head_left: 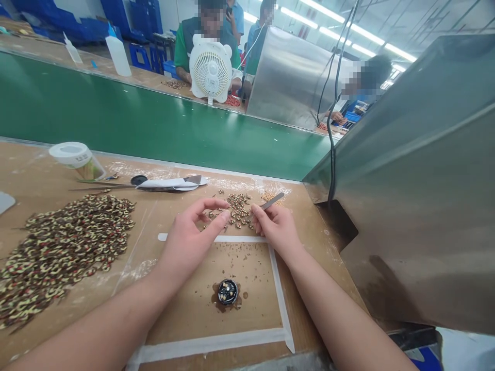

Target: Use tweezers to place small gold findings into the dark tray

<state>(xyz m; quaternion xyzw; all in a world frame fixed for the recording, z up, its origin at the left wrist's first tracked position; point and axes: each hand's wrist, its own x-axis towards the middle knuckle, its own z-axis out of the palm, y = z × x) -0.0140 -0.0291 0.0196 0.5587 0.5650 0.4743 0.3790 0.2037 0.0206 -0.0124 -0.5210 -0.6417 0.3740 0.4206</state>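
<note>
My right hand (279,226) is closed on a pair of metal tweezers (275,199), whose flat end sticks out past the fingers. At the left edge of a small pile of patterned pieces (237,205), my left hand (189,232) has its thumb and index finger curved and slightly apart. No held piece shows between them. The tweezers' tips are hidden by the right hand. Nearer to me, a small round black cup (227,292) holds dark, shiny liquid and several tan bits. A wet stain surrounds it.
On the left lies a large heap of similar pieces (73,247). A white-lidded tub (77,159) and white paper (170,184) are behind. Small tan beads (266,196) lie near the right hand. A metal housing (417,196) bounds the right; beyond is a green belt (154,123).
</note>
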